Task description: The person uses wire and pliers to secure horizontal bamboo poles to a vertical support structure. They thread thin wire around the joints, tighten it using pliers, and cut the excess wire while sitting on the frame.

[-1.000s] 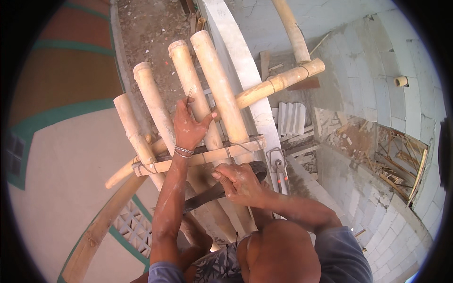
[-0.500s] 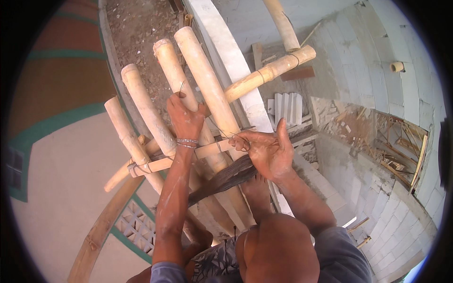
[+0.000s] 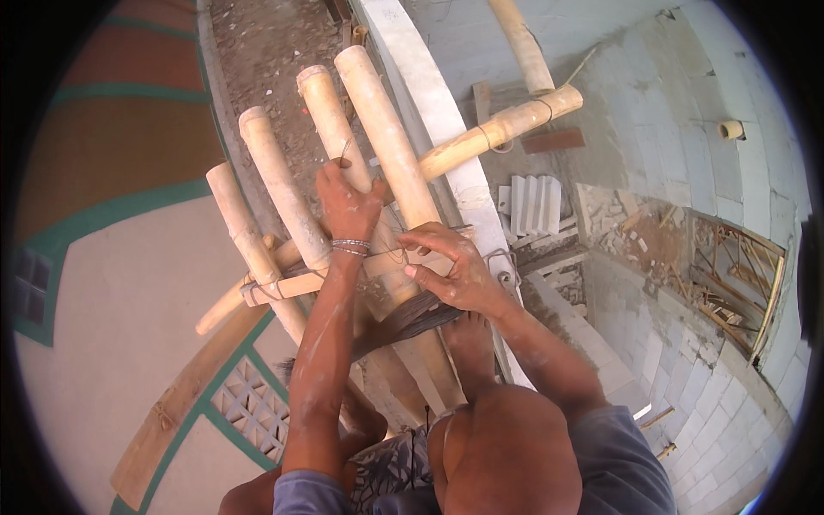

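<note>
My left hand (image 3: 350,204) is closed beside an upright-lying bamboo pole (image 3: 324,107), holding a thin dark cord whose curved end (image 3: 345,151) sticks up past the fingers. Beside the crosspiece, my right hand (image 3: 455,266) has thumb and forefinger apart, their tips close to thin strands of cord. The flat wooden crosspiece (image 3: 296,287) runs across several bamboo poles, with cord lashings at its left end. A bundle of dark fibre (image 3: 403,324) lies below the crosspiece, partly hidden by my forearms.
A thick bamboo (image 3: 506,122) crosses behind the poles over a white wall ledge (image 3: 433,103). Right and lower down are corrugated sheets (image 3: 534,206), rubble and a block wall (image 3: 644,154). My foot (image 3: 470,343) is near the right hand.
My right hand has turned from palm up with its thumb raised to palm down, thumb and forefinger at the strands. The left hand stays by its pole; the whole view shifts slightly.
</note>
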A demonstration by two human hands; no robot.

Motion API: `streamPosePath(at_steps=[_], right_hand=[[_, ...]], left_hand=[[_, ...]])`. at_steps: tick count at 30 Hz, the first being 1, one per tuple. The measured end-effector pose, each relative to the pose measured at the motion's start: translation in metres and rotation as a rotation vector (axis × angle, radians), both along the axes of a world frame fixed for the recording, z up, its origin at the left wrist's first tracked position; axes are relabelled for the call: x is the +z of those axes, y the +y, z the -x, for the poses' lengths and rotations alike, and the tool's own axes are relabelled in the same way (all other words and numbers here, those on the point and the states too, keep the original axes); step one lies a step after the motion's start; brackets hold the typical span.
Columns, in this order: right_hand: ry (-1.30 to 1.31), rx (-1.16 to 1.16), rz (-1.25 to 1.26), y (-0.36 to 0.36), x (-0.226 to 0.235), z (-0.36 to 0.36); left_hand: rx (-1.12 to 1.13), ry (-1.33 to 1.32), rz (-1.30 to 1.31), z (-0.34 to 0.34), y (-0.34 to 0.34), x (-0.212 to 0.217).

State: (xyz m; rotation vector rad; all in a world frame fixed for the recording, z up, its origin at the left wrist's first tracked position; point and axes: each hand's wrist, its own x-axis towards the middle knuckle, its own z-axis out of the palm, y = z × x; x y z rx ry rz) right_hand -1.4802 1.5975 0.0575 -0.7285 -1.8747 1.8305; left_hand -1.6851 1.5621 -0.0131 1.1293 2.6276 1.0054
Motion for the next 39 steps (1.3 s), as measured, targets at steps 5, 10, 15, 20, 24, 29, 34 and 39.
streamPosePath(at_steps=[5, 10, 15, 20, 24, 29, 34, 39], right_hand=[[0.055, 0.073, -0.133, -0.001, -0.014, 0.007], [-0.033, -0.123, 0.094, -0.008, 0.002, 0.011], [-0.097, -0.343, 0.221, -0.018, 0.001, 0.010], [-0.079, -0.309, 0.216, -0.049, 0.013, 0.007], [-0.083, -0.266, 0.146, -0.038, 0.013, 0.006], [-0.027, -0.241, 0.318, -0.013, 0.016, 0.005], [-0.009, -0.085, 0.228, -0.011, 0.019, 0.006], [-0.057, -0.154, 0.170, -0.015, 0.010, 0.014]], left_hand=[[-0.007, 0.011, -0.008, -0.002, 0.001, 0.000], [-0.012, 0.016, -0.006, 0.000, 0.000, 0.001], [-0.032, -0.046, -0.040, 0.000, -0.001, 0.000], [-0.008, -0.073, -0.052, -0.001, 0.001, -0.002], [-0.011, -0.055, -0.038, 0.001, -0.002, -0.003], [0.015, -0.104, -0.026, 0.000, -0.002, -0.005], [0.017, -0.104, -0.038, 0.001, -0.003, -0.006], [-0.009, 0.033, -0.068, 0.001, -0.001, -0.009]])
